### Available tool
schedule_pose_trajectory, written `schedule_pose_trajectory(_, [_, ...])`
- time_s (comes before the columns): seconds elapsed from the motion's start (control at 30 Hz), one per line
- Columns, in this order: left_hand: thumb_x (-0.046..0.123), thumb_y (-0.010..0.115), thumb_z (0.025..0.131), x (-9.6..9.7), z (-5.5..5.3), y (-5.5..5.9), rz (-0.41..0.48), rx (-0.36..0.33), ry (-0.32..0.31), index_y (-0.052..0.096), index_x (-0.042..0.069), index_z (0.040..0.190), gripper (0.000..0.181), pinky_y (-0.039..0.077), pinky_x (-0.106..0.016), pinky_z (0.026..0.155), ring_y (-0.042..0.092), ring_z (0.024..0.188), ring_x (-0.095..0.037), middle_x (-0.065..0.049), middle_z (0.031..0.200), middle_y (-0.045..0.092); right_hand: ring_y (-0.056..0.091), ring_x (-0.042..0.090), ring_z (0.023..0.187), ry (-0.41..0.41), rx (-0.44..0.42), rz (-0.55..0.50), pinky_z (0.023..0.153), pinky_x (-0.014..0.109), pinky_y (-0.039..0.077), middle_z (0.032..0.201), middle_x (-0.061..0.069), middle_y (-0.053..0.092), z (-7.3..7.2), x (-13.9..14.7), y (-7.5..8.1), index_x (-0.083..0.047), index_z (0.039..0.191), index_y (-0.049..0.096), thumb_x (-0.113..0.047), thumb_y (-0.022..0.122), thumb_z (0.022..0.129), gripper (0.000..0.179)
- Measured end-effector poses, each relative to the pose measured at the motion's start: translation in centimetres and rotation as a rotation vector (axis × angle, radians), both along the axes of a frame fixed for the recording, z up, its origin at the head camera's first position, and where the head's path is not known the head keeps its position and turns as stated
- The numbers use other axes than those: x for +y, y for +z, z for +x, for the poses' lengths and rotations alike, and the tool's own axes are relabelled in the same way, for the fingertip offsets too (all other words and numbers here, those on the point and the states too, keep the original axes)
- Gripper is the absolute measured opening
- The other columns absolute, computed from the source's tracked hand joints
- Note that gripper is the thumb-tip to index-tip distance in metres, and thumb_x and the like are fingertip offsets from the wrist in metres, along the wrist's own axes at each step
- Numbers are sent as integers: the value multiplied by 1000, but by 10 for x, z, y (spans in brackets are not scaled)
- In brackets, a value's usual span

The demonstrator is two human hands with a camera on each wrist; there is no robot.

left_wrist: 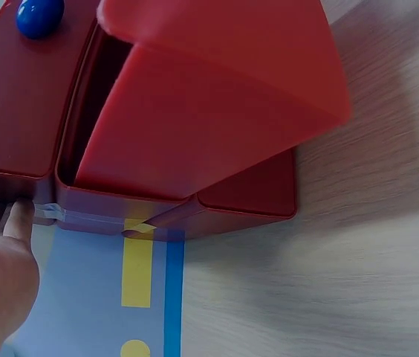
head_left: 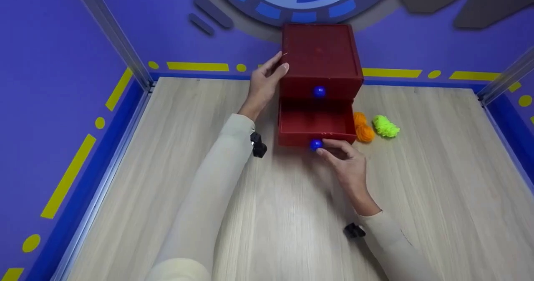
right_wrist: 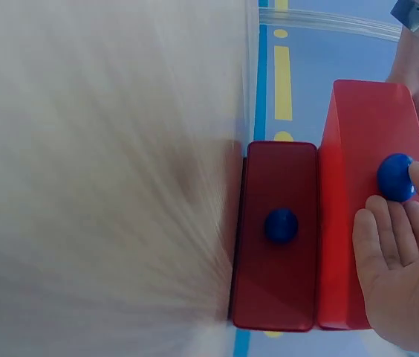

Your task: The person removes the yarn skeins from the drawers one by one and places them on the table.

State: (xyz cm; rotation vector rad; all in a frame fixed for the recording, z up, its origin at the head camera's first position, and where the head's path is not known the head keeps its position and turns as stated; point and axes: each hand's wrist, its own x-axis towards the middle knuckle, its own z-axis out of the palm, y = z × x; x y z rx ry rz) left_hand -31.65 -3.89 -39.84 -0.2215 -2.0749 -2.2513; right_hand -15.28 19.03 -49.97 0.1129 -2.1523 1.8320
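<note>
One blue knob [head_left: 316,144] on the open drawer [head_left: 294,139] is pinched by the right hand [head_left: 350,164]; the left hand [head_left: 263,84], fingers extended, touches the red cabinet [head_left: 319,53], at twelve o'clock on the pale wood-grain worktop [head_left: 288,222], before a yellow-dashed purple wall [head_left: 417,43].

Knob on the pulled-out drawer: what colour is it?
Plain blue; the knob shows best in the right wrist view.

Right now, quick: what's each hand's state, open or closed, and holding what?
Left hand: open, touching the side of the red drawer unit.
Right hand: closed, pinching the blue knob of the pulled-out drawer.
</note>
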Motion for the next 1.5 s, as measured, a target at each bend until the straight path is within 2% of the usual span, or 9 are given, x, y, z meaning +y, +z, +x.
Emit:
schedule_pose_trajectory(0.17, [22,71,105,0,0,0,-1,-7,4,56,13,156,54,39,-16,111,43,146,-6,-2,162,48,72,19,91,-5,-40,-51,81,23,59,106,11,79,1,-1,-1,-6,113,83,-12,90,88,26])
schedule_pose_trajectory(0.47, [22,72,104,0,0,0,-9,-5,13,57,13,155,53,40,-16,110,45,145,-6,-3,162,50,68,22,97,-8,-100,-41,84,23,59,109,8,78,0,0,-3,-9,115,83,-20,89,90,28])
schedule_pose_trajectory(0.83, [21,71,105,2,0,-2,-5,19,19,57,11,155,52,42,-17,109,46,145,-8,-6,161,50,70,22,92,-3,-111,-80,79,24,60,105,8,79,-4,0,-1,-8,113,84,-22,92,87,30])
schedule_pose_trajectory(1.0, [22,71,105,1,-1,-2,-16,23,23,57,12,154,52,41,-16,110,45,145,-7,-5,161,51,70,22,94,-6,-116,-74,81,24,60,107,7,79,-5,0,1,-8,114,84,-21,90,89,29])
schedule_pose_trajectory(1.5, [24,71,105,2,3,-1,-47,20,25,57,12,155,53,40,-16,110,45,146,-9,-5,162,49,64,20,104,-26,-184,-34,85,22,57,114,3,76,-32,-1,4,-10,120,82,-31,88,92,36])
